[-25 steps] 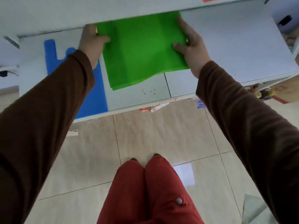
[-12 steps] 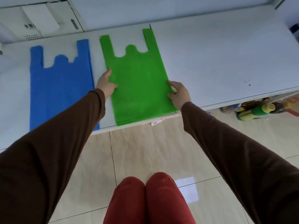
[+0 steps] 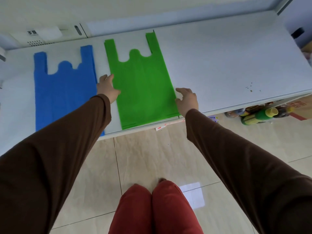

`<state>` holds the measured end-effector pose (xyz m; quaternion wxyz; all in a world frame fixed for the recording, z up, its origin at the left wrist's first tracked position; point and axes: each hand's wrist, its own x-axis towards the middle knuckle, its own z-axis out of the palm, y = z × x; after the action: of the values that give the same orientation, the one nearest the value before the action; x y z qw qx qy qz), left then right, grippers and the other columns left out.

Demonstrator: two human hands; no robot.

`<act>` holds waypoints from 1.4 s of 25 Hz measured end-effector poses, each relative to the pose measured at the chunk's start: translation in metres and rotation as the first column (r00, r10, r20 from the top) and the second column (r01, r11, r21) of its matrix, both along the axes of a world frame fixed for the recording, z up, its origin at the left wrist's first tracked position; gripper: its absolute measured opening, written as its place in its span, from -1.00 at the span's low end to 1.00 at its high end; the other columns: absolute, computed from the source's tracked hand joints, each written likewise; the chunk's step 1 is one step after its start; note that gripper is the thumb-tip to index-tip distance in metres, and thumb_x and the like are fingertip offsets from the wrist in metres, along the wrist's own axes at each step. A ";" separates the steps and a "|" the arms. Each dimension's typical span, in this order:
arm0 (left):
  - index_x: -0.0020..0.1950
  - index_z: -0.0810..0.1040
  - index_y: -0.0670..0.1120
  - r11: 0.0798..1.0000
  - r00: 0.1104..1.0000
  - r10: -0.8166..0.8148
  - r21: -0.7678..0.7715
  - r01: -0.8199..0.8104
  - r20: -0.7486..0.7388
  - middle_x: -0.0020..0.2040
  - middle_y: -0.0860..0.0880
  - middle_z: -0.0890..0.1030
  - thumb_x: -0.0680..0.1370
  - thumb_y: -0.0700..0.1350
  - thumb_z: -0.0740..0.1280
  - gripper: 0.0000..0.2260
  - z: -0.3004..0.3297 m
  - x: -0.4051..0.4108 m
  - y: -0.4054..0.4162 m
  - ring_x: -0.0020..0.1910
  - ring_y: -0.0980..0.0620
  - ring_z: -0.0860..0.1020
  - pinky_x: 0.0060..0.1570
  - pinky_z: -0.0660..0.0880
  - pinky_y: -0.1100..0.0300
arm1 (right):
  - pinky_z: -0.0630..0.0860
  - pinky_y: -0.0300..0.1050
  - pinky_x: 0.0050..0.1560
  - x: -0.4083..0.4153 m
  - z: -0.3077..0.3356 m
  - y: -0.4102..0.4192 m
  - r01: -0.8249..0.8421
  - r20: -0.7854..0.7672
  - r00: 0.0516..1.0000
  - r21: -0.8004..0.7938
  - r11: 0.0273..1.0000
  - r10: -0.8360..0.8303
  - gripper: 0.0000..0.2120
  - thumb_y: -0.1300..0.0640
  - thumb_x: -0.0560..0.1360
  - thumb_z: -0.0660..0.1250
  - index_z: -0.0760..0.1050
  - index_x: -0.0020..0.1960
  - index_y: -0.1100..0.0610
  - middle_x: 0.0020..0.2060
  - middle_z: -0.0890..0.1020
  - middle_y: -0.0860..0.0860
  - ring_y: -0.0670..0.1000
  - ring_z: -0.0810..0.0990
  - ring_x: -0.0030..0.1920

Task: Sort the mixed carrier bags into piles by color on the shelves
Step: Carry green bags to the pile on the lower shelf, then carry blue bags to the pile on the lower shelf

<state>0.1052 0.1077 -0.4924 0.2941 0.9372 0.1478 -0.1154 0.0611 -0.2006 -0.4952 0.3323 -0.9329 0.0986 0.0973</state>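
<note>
**Green bag laid flat beside blue, hands at its edges**

Head view. Flat green non-woven carrier bag [image 3: 141, 85] lying handles-away on white shelf [image 3: 228, 65], bottom hem right at the shelf's front lip. Just beside it on the left, with a narrow strip of white between, flat blue non-woven carrier bag [image 3: 64, 92] in the same orientation. Left hand [image 3: 108, 88] resting on the green bag's left edge, fingers straight and spread, pinching nothing. Right hand [image 3: 186, 99] at the bag's right edge, fingers loosely relaxed, touching or barely off the fabric; cannot tell which.

To finish the step well, probably: smooth outward from the middle with flat palms, square the hem parallel to the shelf lip, keep the gap from the blue bag so the colour piles stay apart, then lift both hands straight up so the light fabric does not drag.

Around: brown sleeves, red trousers, pale tiled floor [image 3: 143, 157]. Bottles with yellow and green caps [image 3: 258, 115] on a lower level at right. Small dark crumbs [image 3: 249, 86] on the shelf's bare right part, well apart from the bags. Nothing seen blocking the shelf's right stretch for a further pile.
</note>
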 end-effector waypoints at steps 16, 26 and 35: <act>0.49 0.29 0.02 0.894 0.864 -0.431 -0.002 0.447 0.261 0.50 0.00 0.29 0.57 -0.10 0.32 -0.50 0.352 -0.218 -0.114 0.47 -0.04 0.21 0.48 0.11 0.09 | 0.45 0.07 0.17 -0.175 0.340 -0.068 -0.121 0.350 0.929 -0.009 0.993 0.117 -0.68 0.16 0.53 0.26 0.52 0.26 0.00 0.19 0.57 -0.02 0.08 0.48 0.15; 0.32 0.44 0.02 0.911 0.781 -0.359 0.009 0.413 0.512 0.26 0.05 0.46 0.56 -0.08 0.31 -0.68 0.464 -0.157 -0.156 0.28 0.03 0.43 0.34 0.37 0.01 | 0.47 -0.11 0.10 -0.105 0.466 -0.125 -0.104 0.557 0.828 0.028 0.994 0.071 -0.70 0.15 0.52 0.28 0.53 0.25 0.03 0.13 0.60 -0.01 0.01 0.54 0.07; 0.41 0.36 -0.08 0.998 0.965 -0.040 0.059 0.025 0.259 0.35 -0.13 0.44 0.50 -0.03 0.42 -0.48 0.468 -0.036 -0.151 0.29 -0.12 0.47 0.29 0.41 -0.01 | 0.48 -0.03 0.17 0.018 0.461 -0.131 -0.316 0.395 0.876 0.037 0.948 0.276 -0.59 0.12 0.49 0.36 0.45 0.33 0.08 0.16 0.57 0.07 0.07 0.54 0.10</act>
<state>0.0694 -0.0431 -0.0246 0.2831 0.9543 0.0957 0.0080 0.0787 -0.3315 -0.0346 0.3726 -0.9199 -0.1175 -0.0332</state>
